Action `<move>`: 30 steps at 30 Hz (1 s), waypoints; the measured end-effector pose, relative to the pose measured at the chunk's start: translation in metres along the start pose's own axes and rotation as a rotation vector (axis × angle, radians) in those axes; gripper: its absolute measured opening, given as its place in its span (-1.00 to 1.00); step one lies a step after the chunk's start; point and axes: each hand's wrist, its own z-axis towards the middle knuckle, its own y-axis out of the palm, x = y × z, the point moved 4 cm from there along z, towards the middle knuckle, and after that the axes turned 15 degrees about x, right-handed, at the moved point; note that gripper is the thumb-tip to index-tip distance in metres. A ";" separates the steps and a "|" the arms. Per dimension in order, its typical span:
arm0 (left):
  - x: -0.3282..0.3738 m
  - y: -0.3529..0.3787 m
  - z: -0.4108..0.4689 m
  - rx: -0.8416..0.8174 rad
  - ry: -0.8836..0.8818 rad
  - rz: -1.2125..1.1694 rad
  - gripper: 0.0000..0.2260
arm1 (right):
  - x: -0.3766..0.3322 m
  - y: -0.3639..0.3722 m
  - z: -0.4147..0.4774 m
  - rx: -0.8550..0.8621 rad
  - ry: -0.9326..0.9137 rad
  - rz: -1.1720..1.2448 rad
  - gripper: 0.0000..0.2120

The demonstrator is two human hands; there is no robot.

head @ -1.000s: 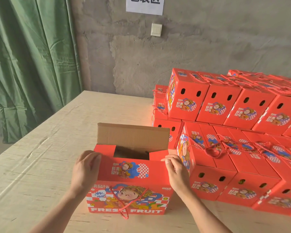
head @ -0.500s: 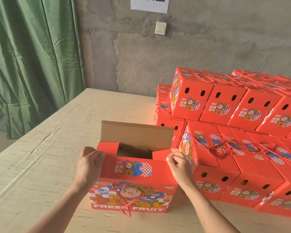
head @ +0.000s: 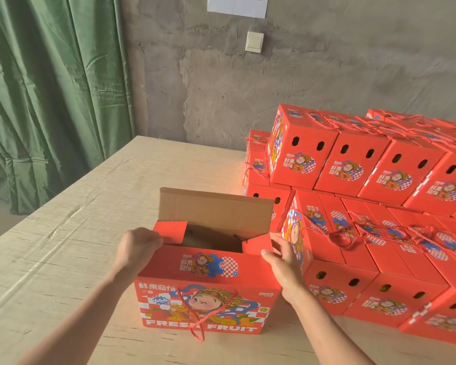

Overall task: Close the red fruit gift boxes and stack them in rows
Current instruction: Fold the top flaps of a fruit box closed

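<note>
A green curtain (head: 50,101) is hanging at far left, beside the pale wooden table (head: 50,259).

The left hand (head: 136,248) is curling round the box's upper left corner, its thumb pressing on the small left flap (head: 170,231), which is leaning in over the opening.

The open box (head: 208,291) is standing upright on the table near the person, just left of the stack. Its rope handle (head: 203,314) is dangling down the printed front. The brown back flap (head: 216,212) is standing straight up. The near flap (head: 208,262) is rising from the front edge, seemingly tilting inward. What is lying inside is too dark to tell.

The right hand (head: 283,264) is pinching the right flap (head: 256,243), fingers on its outer face and thumb at the near corner.

To the right, the stack (head: 379,206) of closed boxes is sitting in neat rows, two layers showing and a further group behind.

Judging by this, the job is looking well advanced: many boxes are closed and stacked, while this one is only at the side-flap stage. The two long flaps are waiting to be folded down, and then the box is needing a place in a row.
</note>
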 end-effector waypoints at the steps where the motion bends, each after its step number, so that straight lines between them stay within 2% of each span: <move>1: -0.003 0.002 0.000 -0.006 -0.053 -0.024 -0.89 | 0.001 0.001 0.000 -0.035 0.042 0.029 -0.52; 3: -0.010 0.007 0.001 -0.038 -0.155 -0.061 -0.65 | 0.001 0.003 0.003 -0.089 0.091 0.039 -0.45; 5: -0.010 0.011 0.001 -0.071 -0.184 -0.071 -0.54 | 0.002 0.003 0.006 -0.135 0.109 0.025 -0.39; 11: -0.007 0.019 -0.001 -0.098 -0.177 -0.089 -0.56 | -0.001 0.005 0.019 -0.250 0.083 0.002 -0.27; 16: -0.008 0.018 -0.001 -0.087 -0.125 -0.064 -0.50 | -0.002 0.004 0.023 -0.261 0.019 0.024 -0.46; 19: -0.002 0.013 -0.005 -0.085 -0.014 -0.054 -0.32 | 0.000 0.002 0.022 -0.271 -0.020 0.016 -0.54; 21: 0.006 0.008 -0.010 -0.069 0.134 -0.047 -0.26 | 0.002 0.001 0.021 -0.275 -0.045 0.017 -0.56; 23: 0.013 0.003 -0.014 -0.012 0.310 -0.001 -0.36 | 0.004 -0.002 0.019 -0.272 -0.073 0.007 -0.59; 25: 0.015 -0.001 -0.017 0.009 0.378 0.012 -0.51 | 0.004 -0.005 0.016 -0.290 -0.108 -0.006 -0.61; 27: 0.013 -0.001 -0.020 -0.044 0.361 0.019 -0.55 | 0.002 -0.009 0.011 -0.335 -0.138 -0.038 -0.56; 30: 0.012 0.000 -0.023 -0.105 0.359 0.046 -0.40 | -0.006 -0.014 0.009 -0.433 -0.188 -0.249 -0.20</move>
